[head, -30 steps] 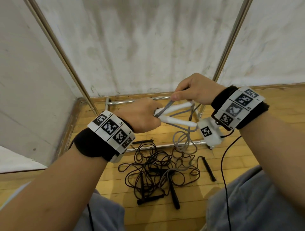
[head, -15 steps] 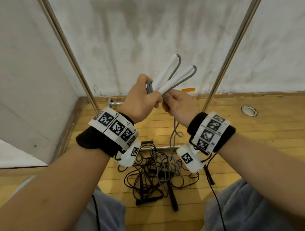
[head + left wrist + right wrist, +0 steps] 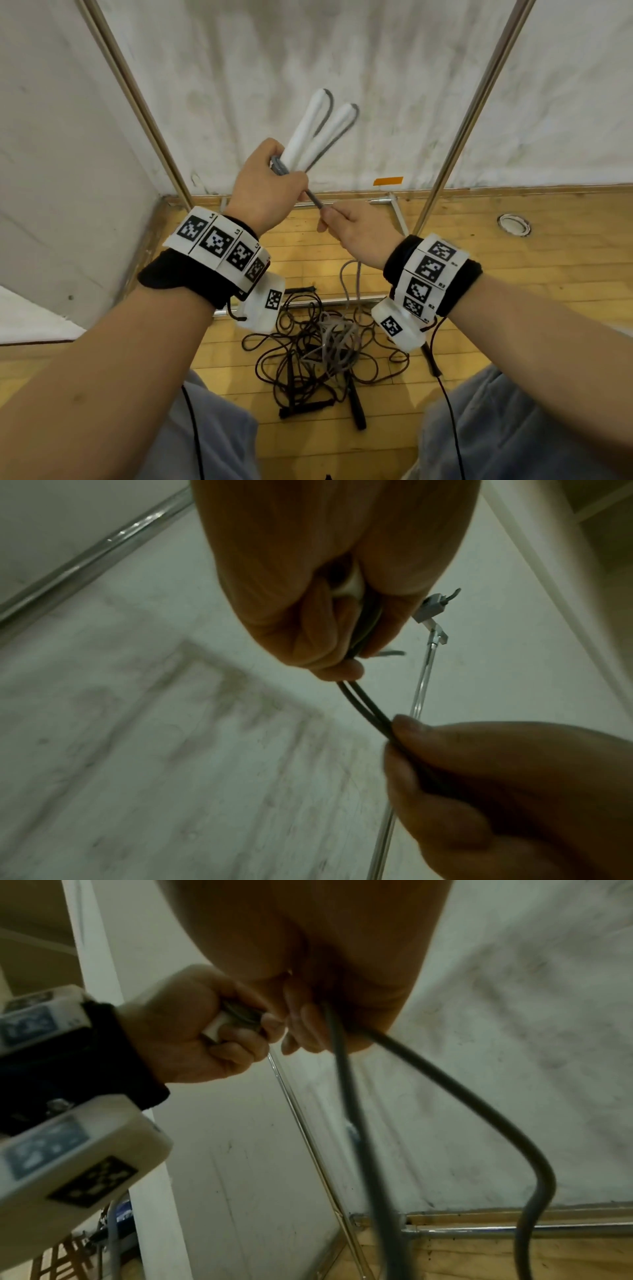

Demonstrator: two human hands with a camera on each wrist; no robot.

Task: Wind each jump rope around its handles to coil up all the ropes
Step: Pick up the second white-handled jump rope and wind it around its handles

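My left hand (image 3: 265, 186) grips the lower ends of two white jump-rope handles (image 3: 317, 132), which point up and away in a V. Their grey rope (image 3: 317, 200) runs doubled from that fist to my right hand (image 3: 356, 226), which pinches it a short way below and to the right. In the left wrist view the two strands (image 3: 363, 706) stretch between the left hand (image 3: 325, 620) and the right hand (image 3: 479, 772). From the right hand (image 3: 329, 1010) the rope (image 3: 428, 1074) hangs in loops down to a grey tangle (image 3: 337, 337) on the floor.
Black jump ropes (image 3: 301, 370) with black handles (image 3: 356, 407) lie tangled on the wooden floor between my knees. Metal frame poles (image 3: 459, 130) rise on both sides before a white wall. A floor rail (image 3: 342, 301) crosses behind the pile.
The handles went from lying level in front of me to pointing upward. My right hand dropped from above the handles to below the left fist and drew the doubled rope out to the right.
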